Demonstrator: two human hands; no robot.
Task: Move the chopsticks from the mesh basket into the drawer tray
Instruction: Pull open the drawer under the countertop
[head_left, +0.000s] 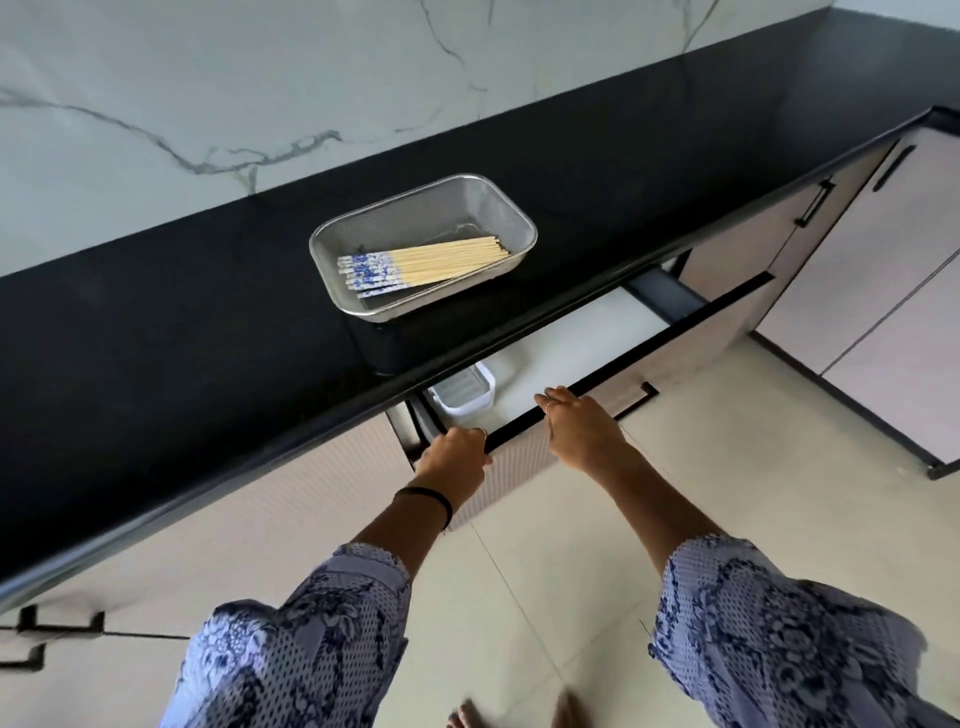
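A steel mesh basket (470, 208) stands on the black counter, holding several bamboo chopsticks (441, 260) with blue-and-white ends, lying flat. Below the counter a drawer (649, 340) is partly pulled out. A white ribbed tray (465, 395) sits at its left end, half hidden under the counter edge. My left hand (457, 457) grips the black top edge of the drawer front near its left corner. My right hand (579, 428) rests on that same edge further right, fingers curled over it. Both hands are well below and in front of the basket.
The black counter (208, 338) runs along a marble-patterned wall. A white liner covers the drawer floor (571, 338). Closed cabinet fronts with black handles (815, 202) lie to the right and lower left. Pale floor tiles and my bare toes (467, 714) show below.
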